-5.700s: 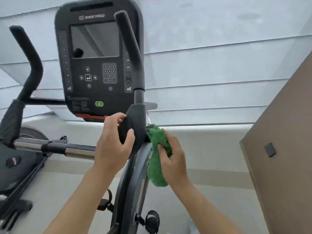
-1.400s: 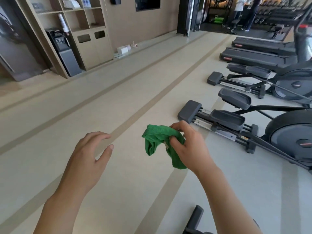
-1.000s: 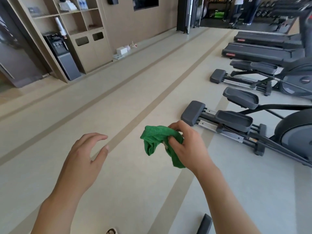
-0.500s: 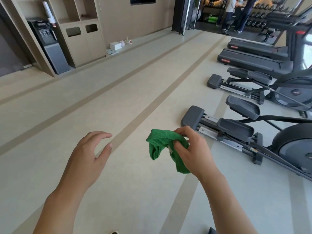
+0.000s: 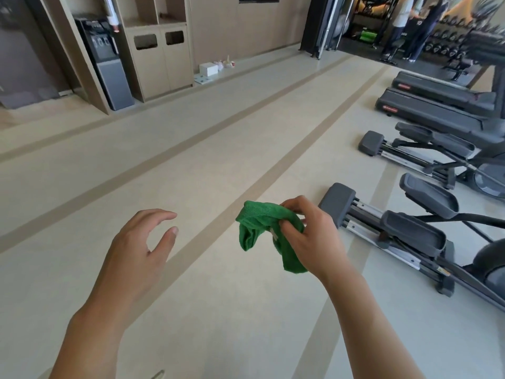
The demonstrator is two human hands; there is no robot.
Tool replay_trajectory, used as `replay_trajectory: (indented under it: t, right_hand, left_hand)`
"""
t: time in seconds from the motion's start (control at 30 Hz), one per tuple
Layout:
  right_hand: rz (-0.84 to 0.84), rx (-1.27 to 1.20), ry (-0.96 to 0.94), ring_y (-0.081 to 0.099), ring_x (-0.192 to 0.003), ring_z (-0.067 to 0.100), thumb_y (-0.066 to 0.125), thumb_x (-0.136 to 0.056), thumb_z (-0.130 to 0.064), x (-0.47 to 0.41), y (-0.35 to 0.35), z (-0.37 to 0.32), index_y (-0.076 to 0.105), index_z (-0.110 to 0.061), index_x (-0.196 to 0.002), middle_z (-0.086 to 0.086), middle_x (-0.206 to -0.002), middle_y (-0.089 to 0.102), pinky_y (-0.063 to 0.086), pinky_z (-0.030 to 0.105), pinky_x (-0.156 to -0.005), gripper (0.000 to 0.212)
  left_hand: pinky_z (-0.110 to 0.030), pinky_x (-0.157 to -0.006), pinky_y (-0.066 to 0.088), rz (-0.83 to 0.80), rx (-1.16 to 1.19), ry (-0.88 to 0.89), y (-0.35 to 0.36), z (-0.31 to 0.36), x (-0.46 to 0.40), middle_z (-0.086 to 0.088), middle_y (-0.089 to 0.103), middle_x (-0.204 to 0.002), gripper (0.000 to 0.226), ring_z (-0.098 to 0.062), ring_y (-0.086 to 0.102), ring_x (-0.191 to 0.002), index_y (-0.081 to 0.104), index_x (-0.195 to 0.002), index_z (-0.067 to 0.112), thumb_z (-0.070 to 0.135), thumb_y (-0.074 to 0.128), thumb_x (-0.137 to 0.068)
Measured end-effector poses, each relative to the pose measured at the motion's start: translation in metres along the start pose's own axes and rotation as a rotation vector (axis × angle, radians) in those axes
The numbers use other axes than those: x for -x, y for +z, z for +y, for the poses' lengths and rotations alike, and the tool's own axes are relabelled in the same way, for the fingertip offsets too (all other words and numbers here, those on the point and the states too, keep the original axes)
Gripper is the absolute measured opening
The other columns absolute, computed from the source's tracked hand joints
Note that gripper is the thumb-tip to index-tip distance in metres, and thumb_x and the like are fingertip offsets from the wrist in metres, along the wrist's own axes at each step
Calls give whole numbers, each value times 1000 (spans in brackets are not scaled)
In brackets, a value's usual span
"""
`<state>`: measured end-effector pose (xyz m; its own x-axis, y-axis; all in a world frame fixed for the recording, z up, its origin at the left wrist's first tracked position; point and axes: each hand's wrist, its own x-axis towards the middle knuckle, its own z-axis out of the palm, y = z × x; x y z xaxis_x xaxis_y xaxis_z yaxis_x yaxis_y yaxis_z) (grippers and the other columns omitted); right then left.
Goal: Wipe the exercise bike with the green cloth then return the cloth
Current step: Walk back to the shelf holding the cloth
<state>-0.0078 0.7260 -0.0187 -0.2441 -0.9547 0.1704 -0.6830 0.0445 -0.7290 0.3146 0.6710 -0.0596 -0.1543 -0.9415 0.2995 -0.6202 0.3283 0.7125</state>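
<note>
My right hand grips the crumpled green cloth at chest height over the beige gym floor; part of the cloth hangs below my palm. My left hand floats to the left of the cloth with loosely curved fingers, holding nothing and not touching it. The exercise bike is out of view.
Elliptical trainers and treadmills line the right side. A water dispenser and a wooden cabinet stand at the far left wall, with a white box on the floor beside them. People stand far back.
I have turned away from the bike, where my right hand was wiping with the cloth. Over the last second the view has shifted across the floor; both hands keep the same pose.
</note>
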Motion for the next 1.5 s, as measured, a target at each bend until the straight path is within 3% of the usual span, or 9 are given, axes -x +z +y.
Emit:
replay_trajectory:
  t: [0.13, 0.6, 0.87, 1.1, 1.5]
  right_hand:
    - [-30, 2, -34, 67, -92, 6, 59, -89, -26, -36, 18, -14, 60, -37, -100, -22, -105, 69, 60, 46, -80, 15]
    - [-138, -71, -128, 67, -92, 2, 60, -89, -28, -238, 67, -12, 63, -39, -101, -25, -102, 71, 61, 43, -80, 17]
    - [-96, -139, -99, 67, -89, 4, 60, -90, -25, -382, 44, 30, 64, -35, -99, -21, -98, 72, 61, 42, -76, 14]
    - [-98, -150, -61, 67, -83, 7, 62, -90, -23, -461, 50, 60, 64, -34, -97, -17, -93, 71, 60, 42, -73, 14]
    - [-88, -121, -35, 69, -73, 5, 60, -88, -24, -568, 124, 29, 62, -36, -95, -19, -91, 73, 56, 31, -60, 14]
  left_hand:
    - [-28, -91, 50, 33, 19, -23, -7, -24, -26, 24, 61, -129, 22, -1, 59, -118, 65, -123, 38, 34, 61, -103]
    - [-27, -97, 46, 127, -73, -49, 15, -57, -190, 31, 58, -124, 23, -1, 58, -120, 66, -123, 37, 38, 60, -101]
    - [-28, -98, 45, 108, -206, 11, 62, -37, -339, 23, 58, -121, 22, -7, 59, -119, 68, -122, 32, 35, 59, -101]
    - [-32, -99, 48, 32, -251, 24, 97, -39, -417, 20, 59, -123, 26, -10, 59, -120, 68, -123, 31, 39, 57, -101]
    - [-31, -102, 46, 34, -199, 59, 95, -122, -541, 18, 61, -126, 28, -12, 60, -123, 67, -127, 30, 35, 62, -100]
